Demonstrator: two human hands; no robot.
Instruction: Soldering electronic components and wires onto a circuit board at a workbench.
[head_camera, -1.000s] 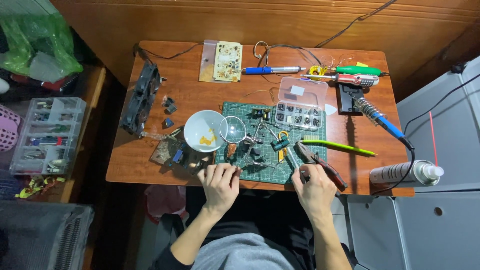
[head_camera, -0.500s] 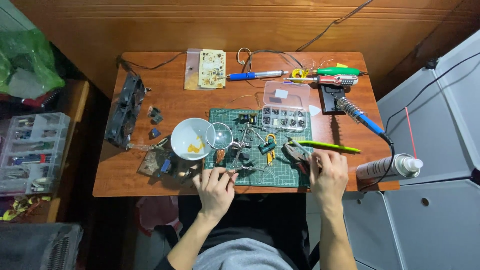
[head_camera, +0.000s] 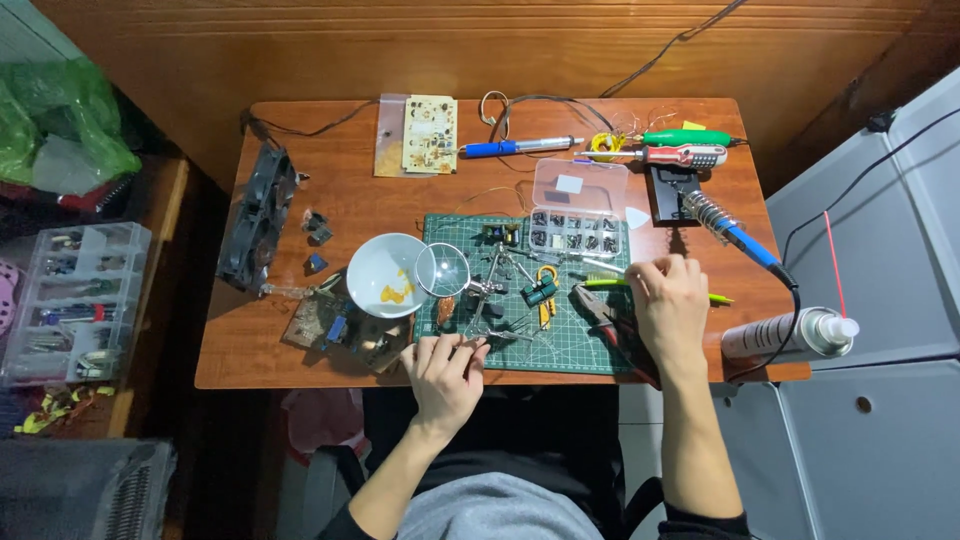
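Looking down on: a wooden table (head_camera: 300, 350) crowded with electronics tools, the person's two bare hands at its near edge.
Left hand (head_camera: 445, 375): rests at the front edge of the green mat (head_camera: 580, 345), fingers curled narrow, tips pinched near the base of the clamp stand (head_camera: 490, 290); what they pinch is too small to tell.
Right hand (head_camera: 668, 305): lies palm down over the mat's right edge, fingers loosely bent, tips touching a yellow-green tool (head_camera: 605, 283); whether it grips the tool I cannot tell.
Pliers (head_camera: 600, 312): dark red handles, on the mat just left of the right hand, partly under it.
Clamp stand: stands on the mat with its magnifier (head_camera: 442, 270) reaching left, overlapping the white bowl (head_camera: 385, 275).
Parts box (head_camera: 578, 205): clear, at the mat's far edge, lid open.
Soldering iron (head_camera: 735, 235): blue handle, in its coil holder on the right, cord running off the table.
Spray can (head_camera: 790, 335): lies on its side at the right corner, near the right hand.
Far edge: a circuit board (head_camera: 428, 133), a blue pen-like tool (head_camera: 515, 148), green and red drivers (head_camera: 685, 147).
Left side: a black fan (head_camera: 258, 220); a second board (head_camera: 335, 330) beside the bowl.
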